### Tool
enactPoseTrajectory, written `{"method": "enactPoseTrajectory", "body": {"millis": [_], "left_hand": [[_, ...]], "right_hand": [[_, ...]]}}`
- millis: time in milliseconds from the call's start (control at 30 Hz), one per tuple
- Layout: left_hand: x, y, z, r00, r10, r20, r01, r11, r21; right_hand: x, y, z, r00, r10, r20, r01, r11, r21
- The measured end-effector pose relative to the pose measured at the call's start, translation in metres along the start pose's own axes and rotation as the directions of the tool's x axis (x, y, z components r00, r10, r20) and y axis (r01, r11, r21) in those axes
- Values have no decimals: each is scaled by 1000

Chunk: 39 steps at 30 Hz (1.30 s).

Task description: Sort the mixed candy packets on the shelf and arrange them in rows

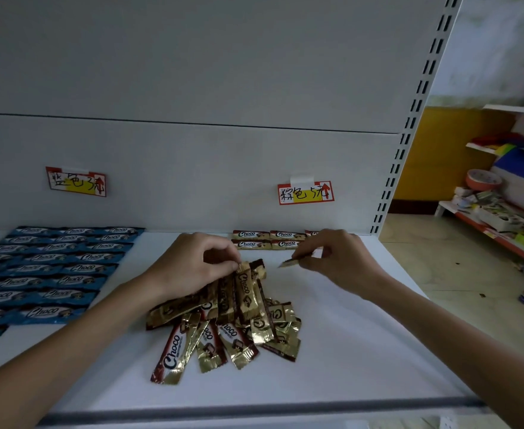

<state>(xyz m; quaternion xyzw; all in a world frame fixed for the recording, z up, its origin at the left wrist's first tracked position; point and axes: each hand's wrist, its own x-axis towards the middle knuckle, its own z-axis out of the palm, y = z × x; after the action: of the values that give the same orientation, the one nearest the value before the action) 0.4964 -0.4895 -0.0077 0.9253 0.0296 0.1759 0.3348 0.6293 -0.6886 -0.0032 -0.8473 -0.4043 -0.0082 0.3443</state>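
Blue "Choco" rows (53, 267) left, gold "Choco" pile (223, 329) centre.
Left hand (189, 267) pinches a pile packet (245, 289); right hand (338, 258) pinches a second packet (288, 263).

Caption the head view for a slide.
Left hand and right hand pinch packets at the gold pile; blue rows lie left.

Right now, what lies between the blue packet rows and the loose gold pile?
Head view: bare white shelf, crossed only by the forearm of the left hand, which pinches a gold packet.

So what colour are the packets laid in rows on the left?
Blue packets, with white Choco lettering; clearest in the head view.
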Motion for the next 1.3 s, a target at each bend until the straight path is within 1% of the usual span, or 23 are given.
{"method": "enactPoseTrajectory", "body": {"millis": [67,133,233,333,433,467,533,567,633,733,800,833,900,967,1033,1100,1200,1300], "left_hand": [[0,0,2,998,7,-65,-8,1000,-11],[-1,4,3,992,30,-122,-35,999,-41],[1,10,4,983,37,-180,-55,994,-96],[10,13,4,977,-9,-215,-40,975,-220],[18,13,6,977,-46,-209,-34,931,-364],[20,13,7,983,-30,-182,-37,934,-356],[21,8,9,995,22,-97,-42,977,-208],[22,5,11,999,31,-43,-36,992,-124],[22,-1,14,999,34,39,-33,999,-13],[23,-7,16,998,50,43,-54,994,91],[25,-8,16,997,77,27,-79,990,119],[25,-8,16,995,92,25,-94,987,129],[26,-6,17,992,113,49,-118,984,131],[27,-3,20,987,115,109,-130,981,145],[29,-2,25,978,108,179,-138,977,164],[31,-2,27,968,116,220,-155,974,168],[31,-4,25,965,124,230,-173,963,208],[29,-12,17,975,86,207,-138,958,253]], "right_hand": [[-1,4,-4,1000,9,-3,-9,1000,20],[-1,9,-6,1000,14,1,-14,997,77],[-1,14,-5,1000,-13,8,12,994,111],[-1,15,-4,999,23,39,-32,967,254],[0,16,-5,999,-15,36,6,969,247],[1,16,-6,999,-20,48,8,971,239],[2,18,-8,997,-19,70,4,977,213],[2,18,-9,997,-18,79,2,980,198],[2,20,-8,995,-31,95,17,990,139],[1,23,-9,998,-38,58,35,998,57],[1,24,-12,1000,-15,5,14,1000,25],[1,24,-13,1000,-12,-8,12,1000,-18],[0,23,-15,1000,-5,27,8,994,-109],[-3,22,-13,995,22,94,-6,987,-163],[-4,21,-11,991,41,129,-21,988,-150],[-4,20,-11,989,23,145,-4,992,-130],[-3,22,-11,987,-38,155,62,986,-155],[2,27,-7,989,-82,125,102,981,-164]]}}
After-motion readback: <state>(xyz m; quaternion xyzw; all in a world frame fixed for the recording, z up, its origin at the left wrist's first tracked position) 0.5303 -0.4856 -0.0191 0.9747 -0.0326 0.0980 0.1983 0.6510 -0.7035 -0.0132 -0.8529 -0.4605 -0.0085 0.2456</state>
